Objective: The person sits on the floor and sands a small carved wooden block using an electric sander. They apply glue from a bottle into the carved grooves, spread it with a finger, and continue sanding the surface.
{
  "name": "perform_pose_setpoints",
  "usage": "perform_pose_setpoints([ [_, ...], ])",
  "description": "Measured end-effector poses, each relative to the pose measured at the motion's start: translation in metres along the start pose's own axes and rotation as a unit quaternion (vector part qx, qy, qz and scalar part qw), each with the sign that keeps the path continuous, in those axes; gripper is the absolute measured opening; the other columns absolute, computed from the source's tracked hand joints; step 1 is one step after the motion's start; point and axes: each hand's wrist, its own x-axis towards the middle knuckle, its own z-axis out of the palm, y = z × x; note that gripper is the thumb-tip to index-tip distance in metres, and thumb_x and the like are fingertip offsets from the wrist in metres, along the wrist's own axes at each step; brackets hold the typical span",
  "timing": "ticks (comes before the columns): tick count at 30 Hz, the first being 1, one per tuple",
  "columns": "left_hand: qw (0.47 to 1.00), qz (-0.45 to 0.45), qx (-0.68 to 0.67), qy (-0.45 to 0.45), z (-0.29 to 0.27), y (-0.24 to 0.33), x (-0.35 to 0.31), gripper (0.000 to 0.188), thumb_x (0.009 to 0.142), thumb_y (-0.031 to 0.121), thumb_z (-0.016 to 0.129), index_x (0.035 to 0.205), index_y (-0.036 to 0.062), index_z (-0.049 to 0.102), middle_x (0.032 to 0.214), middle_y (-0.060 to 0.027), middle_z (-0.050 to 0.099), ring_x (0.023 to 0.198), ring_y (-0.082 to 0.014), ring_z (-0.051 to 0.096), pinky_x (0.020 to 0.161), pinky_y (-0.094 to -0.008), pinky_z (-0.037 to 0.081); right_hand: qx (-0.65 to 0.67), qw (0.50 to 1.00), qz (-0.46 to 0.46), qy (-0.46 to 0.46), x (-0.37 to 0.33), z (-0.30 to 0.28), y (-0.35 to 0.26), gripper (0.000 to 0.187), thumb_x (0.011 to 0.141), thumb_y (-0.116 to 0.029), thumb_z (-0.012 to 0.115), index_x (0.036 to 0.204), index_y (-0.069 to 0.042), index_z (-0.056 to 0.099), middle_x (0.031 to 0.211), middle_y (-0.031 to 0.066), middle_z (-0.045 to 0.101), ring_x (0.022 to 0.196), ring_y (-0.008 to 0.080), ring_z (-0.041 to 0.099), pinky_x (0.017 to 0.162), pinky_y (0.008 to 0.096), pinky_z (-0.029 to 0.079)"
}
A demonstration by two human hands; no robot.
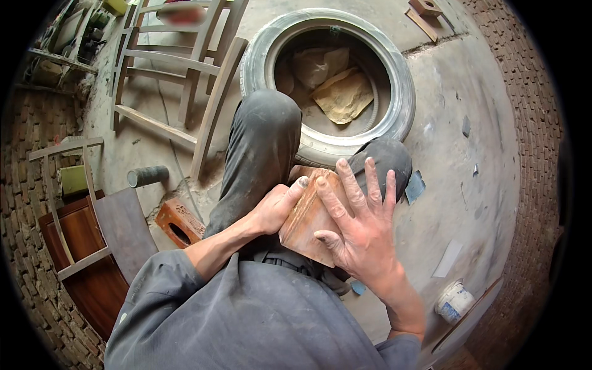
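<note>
A reddish-brown wooden block or box (pixel 307 229), its edges pale and worn, rests tilted over my lap between my knees. My left hand (pixel 275 208) grips it along its left edge, thumb laid over the top. Spread wide, the fingers of my right hand (pixel 364 231) hover over or lightly touch the box's right side; contact is hard to make out. Nothing shows in that hand. The underside of the box and most of my left fingers are hidden.
Ahead lies a tyre (pixel 404 80) with crumpled yellow sandpaper (pixel 345 95) inside. Wooden chair frames (pixel 206 117) stand to the left. Near my left arm are a holed wooden box (pixel 179 222), a dark cylinder (pixel 148 176) and brown panels (pixel 77 246). A white tub (pixel 454 302) sits right.
</note>
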Motion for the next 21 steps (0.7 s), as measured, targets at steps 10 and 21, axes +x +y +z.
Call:
perform_pose_setpoints([
  [10,1.0,-0.018,0.025,-0.005,-0.001,0.004,0.001,0.078,0.112,0.056,0.028,0.102,-0.0051,0.075,0.086,-0.01,0.074,0.084,-0.0126,0.063,0.08,-0.033,0.052,-0.004,0.999,0.027,0.023,0.0,0.001,0.007,0.069,0.094,-0.063,0.054,0.152,-0.025,0.055,0.166,0.0145,0.036,0.156,0.0418,0.023,0.124,0.0673,0.01],
  [21,0.998,0.004,0.066,0.018,-0.008,-0.014,0.005,0.065,0.114,0.045,0.031,0.107,-0.005,0.072,0.093,-0.0109,0.074,0.089,-0.0159,0.065,0.085,-0.0347,0.053,0.044,0.986,0.012,0.16,-0.031,0.015,0.018,0.051,0.094,-0.04,0.07,0.14,-0.018,0.064,0.151,0.0143,0.054,0.139,0.0379,0.047,0.119,0.0602,0.028],
])
